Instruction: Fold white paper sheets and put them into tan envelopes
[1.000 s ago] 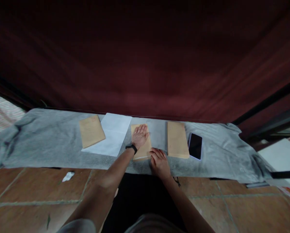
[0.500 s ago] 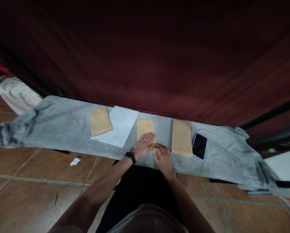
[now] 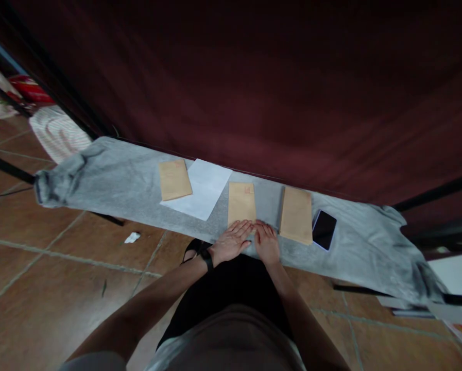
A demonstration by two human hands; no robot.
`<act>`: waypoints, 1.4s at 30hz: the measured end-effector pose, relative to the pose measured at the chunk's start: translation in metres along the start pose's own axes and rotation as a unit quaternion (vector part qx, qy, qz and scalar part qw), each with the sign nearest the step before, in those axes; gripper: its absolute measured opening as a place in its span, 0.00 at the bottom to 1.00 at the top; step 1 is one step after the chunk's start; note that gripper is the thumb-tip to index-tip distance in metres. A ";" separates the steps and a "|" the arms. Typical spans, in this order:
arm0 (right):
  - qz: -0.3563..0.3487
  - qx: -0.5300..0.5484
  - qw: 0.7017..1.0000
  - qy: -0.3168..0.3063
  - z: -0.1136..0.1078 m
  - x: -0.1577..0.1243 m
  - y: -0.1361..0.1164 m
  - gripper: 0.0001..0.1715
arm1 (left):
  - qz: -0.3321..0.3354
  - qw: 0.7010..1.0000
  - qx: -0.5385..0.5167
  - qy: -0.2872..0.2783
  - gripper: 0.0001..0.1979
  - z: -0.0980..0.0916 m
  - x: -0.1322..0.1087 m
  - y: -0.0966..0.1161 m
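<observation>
A tan paper envelope (image 3: 241, 202) with a small reddish mark at its upper right lies flat on the grey cloth in front of me. My left hand (image 3: 233, 241), wearing a black wristband, rests flat over the envelope's near edge, fingers stretched out together. Beside it, my right hand (image 3: 267, 242) lies palm down at the envelope's near right corner, its fingers extended and slightly bent. The fingertips of both hands almost meet. The envelope's near edge is hidden under the hands.
A stack of tan envelopes (image 3: 296, 214) and a phone (image 3: 324, 230) lie to the right. On the left, more tan envelopes (image 3: 175, 179) overlap a white paper sheet (image 3: 206, 188). A dark red curtain (image 3: 231, 93) hangs behind the narrow bench covered in grey cloth (image 3: 130, 188).
My left hand has slid down the envelope toward its near edge, uncovering more of it. The hands, overlapping before, now lie side by side. The camera view has shifted and tilted slightly.
</observation>
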State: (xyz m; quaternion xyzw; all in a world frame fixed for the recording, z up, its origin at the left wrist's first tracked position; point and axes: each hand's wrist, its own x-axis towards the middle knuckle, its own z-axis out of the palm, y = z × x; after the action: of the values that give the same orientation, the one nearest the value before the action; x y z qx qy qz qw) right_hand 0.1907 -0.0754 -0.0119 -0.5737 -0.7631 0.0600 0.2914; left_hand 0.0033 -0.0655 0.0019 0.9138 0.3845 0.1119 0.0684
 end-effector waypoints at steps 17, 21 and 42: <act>-0.010 -0.005 1.000 0.008 0.002 -0.002 0.003 0.20 | -0.017 0.999 -0.037 0.029 0.22 -0.002 -0.009 -0.002; 0.000 -0.016 1.000 0.002 0.002 -0.002 0.003 0.19 | -0.026 0.999 -0.039 0.015 0.19 -0.009 -0.004 -0.006; 0.006 0.039 0.999 0.028 -0.010 0.001 -0.003 0.17 | 0.037 0.999 0.013 0.020 0.27 -0.022 -0.009 -0.038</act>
State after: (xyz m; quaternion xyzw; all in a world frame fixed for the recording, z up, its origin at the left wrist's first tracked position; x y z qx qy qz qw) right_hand 0.1932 -0.0781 -0.0024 -0.5682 -0.7480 0.0758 0.3344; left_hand -0.0347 -0.0441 0.0141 0.9259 0.3529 0.1275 0.0446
